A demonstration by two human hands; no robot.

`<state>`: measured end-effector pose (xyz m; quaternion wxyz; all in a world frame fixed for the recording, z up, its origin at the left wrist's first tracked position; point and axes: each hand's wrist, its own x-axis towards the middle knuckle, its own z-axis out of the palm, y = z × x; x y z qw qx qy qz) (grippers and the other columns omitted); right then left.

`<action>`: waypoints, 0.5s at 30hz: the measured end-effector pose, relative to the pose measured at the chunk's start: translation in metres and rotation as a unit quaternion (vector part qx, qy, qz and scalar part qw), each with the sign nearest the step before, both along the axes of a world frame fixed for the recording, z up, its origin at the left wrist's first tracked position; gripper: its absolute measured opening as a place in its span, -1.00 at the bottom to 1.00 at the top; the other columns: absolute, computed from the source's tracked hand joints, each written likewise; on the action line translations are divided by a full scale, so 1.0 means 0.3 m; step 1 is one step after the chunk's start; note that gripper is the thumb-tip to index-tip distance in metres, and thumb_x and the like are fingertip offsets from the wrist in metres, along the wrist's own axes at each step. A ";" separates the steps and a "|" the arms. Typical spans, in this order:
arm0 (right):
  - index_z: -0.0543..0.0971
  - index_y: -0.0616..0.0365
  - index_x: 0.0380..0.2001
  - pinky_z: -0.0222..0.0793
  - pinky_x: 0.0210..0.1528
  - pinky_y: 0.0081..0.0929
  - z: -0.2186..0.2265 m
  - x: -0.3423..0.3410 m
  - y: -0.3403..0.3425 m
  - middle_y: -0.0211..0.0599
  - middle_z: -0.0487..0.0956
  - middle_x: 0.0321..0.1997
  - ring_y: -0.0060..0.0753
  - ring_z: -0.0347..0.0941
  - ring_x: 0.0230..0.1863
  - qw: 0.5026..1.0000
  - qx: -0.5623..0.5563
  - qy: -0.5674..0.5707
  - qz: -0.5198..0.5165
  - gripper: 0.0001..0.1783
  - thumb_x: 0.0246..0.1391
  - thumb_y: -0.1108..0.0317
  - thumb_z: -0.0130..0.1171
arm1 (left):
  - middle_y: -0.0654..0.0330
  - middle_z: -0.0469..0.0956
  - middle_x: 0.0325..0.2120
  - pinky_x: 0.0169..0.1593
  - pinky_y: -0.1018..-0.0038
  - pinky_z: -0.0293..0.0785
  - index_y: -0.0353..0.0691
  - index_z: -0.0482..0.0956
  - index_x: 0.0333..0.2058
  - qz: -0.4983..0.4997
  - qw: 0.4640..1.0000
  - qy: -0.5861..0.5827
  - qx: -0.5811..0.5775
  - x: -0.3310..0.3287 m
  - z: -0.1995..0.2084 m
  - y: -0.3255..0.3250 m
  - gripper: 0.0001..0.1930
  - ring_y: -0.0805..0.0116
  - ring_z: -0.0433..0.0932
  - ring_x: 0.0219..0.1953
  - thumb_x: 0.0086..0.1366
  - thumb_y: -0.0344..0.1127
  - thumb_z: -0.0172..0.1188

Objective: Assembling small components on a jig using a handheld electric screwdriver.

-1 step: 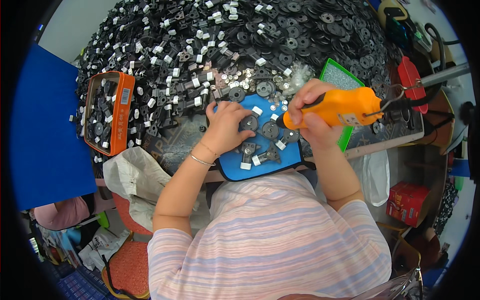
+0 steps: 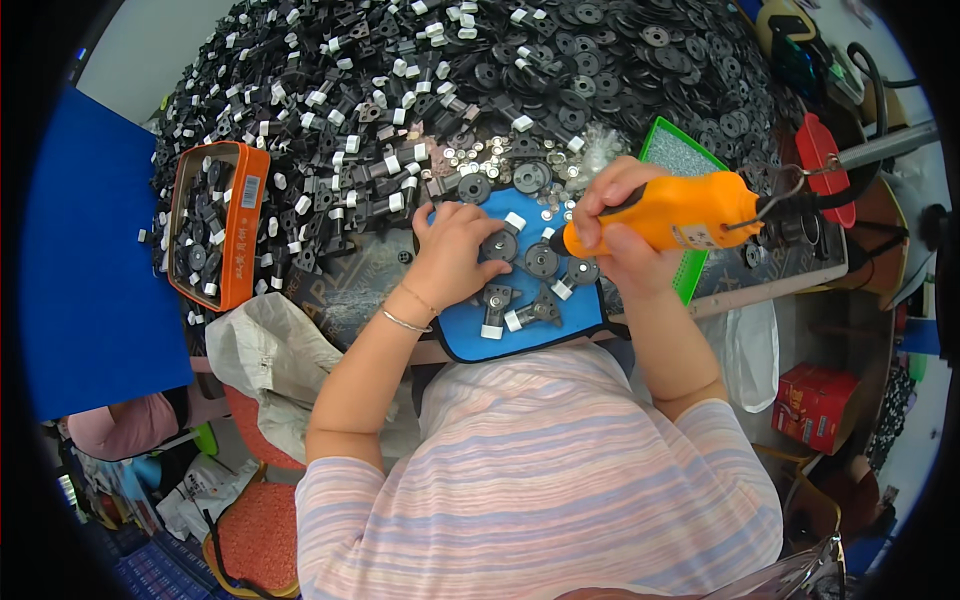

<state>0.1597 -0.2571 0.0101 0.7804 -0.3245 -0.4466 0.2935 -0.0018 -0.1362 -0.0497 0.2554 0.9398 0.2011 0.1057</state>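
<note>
My right hand (image 2: 625, 225) is wrapped round an orange electric screwdriver (image 2: 695, 212), which lies nearly level. Its dark nose points left, over a black round plastic part (image 2: 541, 260) on a blue mat (image 2: 470, 335); whether the bit touches that part is hidden. My left hand (image 2: 455, 250) rests on the mat's left side, thumb and fingers curved round a black disc part with a white end (image 2: 500, 245). Nearer me on the mat lie more such parts, among them a white-ended black part (image 2: 495, 308) and a tilted one (image 2: 537, 312).
A large heap of black parts (image 2: 330, 90) covers the table's far side, with black discs (image 2: 655, 40) at right. Small silvery pieces (image 2: 490, 155) lie beyond the mat. An orange tin (image 2: 243, 230) stands left, a green tray (image 2: 715, 160) right. A cable (image 2: 835, 198) trails from the screwdriver.
The rear end of the screwdriver has shifted very slightly left and away from me. My left hand and the parts on the mat stay in place.
</note>
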 end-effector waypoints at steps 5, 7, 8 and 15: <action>0.41 0.24 -0.37 0.36 -0.32 -0.61 -0.006 -0.012 0.032 -0.20 0.38 -0.35 -0.51 0.37 -0.38 1.000 0.001 -0.004 0.009 -0.72 -0.26 0.68 0.13 | 0.32 0.45 -0.31 0.12 0.07 -0.11 -0.07 0.56 -0.25 0.026 1.000 -0.015 0.006 -0.003 0.006 0.016 -0.53 0.28 0.31 -0.07 -0.24 -0.18 0.41; 0.41 0.24 -0.36 0.36 -0.32 -0.62 -0.008 -0.014 0.038 -0.20 0.38 -0.34 -0.51 0.37 -0.37 1.000 0.000 0.001 0.012 -0.71 -0.26 0.67 0.13 | 0.33 0.46 -0.31 0.12 0.07 -0.10 -0.06 0.56 -0.25 0.023 1.000 -0.013 0.000 -0.001 0.003 0.019 -0.53 0.29 0.31 -0.07 -0.25 -0.17 0.41; 0.41 0.24 -0.36 0.36 -0.32 -0.62 -0.006 -0.015 0.039 -0.20 0.38 -0.34 -0.51 0.37 -0.37 1.000 0.000 0.001 0.012 -0.71 -0.26 0.67 0.13 | 0.33 0.46 -0.31 0.12 0.07 -0.10 -0.06 0.56 -0.25 0.023 1.000 -0.014 0.000 0.001 0.003 0.016 -0.53 0.29 0.31 -0.07 -0.25 -0.17 0.41; 0.41 0.24 -0.35 0.35 -0.34 -0.63 -0.015 -0.014 0.056 -0.19 0.39 -0.34 -0.51 0.36 -0.36 1.000 -0.005 0.004 0.019 -0.72 -0.25 0.65 0.13 | 0.33 0.45 -0.30 0.12 0.14 -0.07 -0.06 0.55 -0.24 -0.002 1.000 0.007 0.009 0.004 0.002 0.010 -0.53 0.29 0.33 -0.09 -0.22 -0.15 0.40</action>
